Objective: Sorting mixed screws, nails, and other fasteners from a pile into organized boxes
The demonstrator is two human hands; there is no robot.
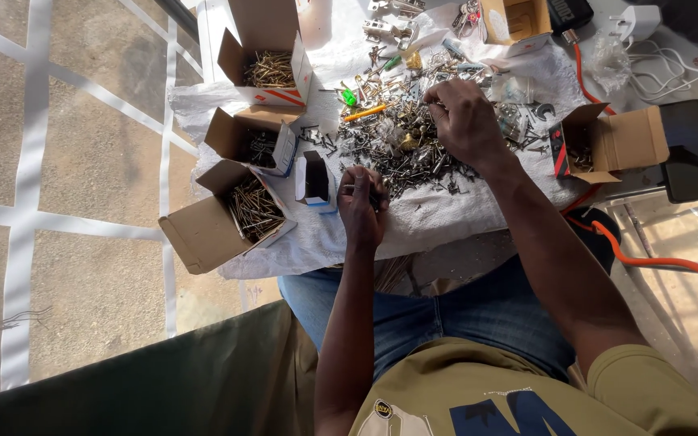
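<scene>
A heap of mixed screws, nails and small metal parts (409,137) lies on a white cloth (430,214) over a table. My right hand (464,121) rests on the heap, its fingers pinched into the pile at its far side. My left hand (361,206) sits at the near edge of the heap, closed around a few dark screws. To the left of that hand stand three open cardboard boxes: one of long dark nails (254,208), one of dark screws (262,147) and one of brass screws (270,69).
A small open white box (313,178) lies beside my left hand. Another open carton (607,144) sits at the right, next to a black phone (688,149). An orange cable (664,262) and white cable (656,69) run along the right side. The floor lies far left.
</scene>
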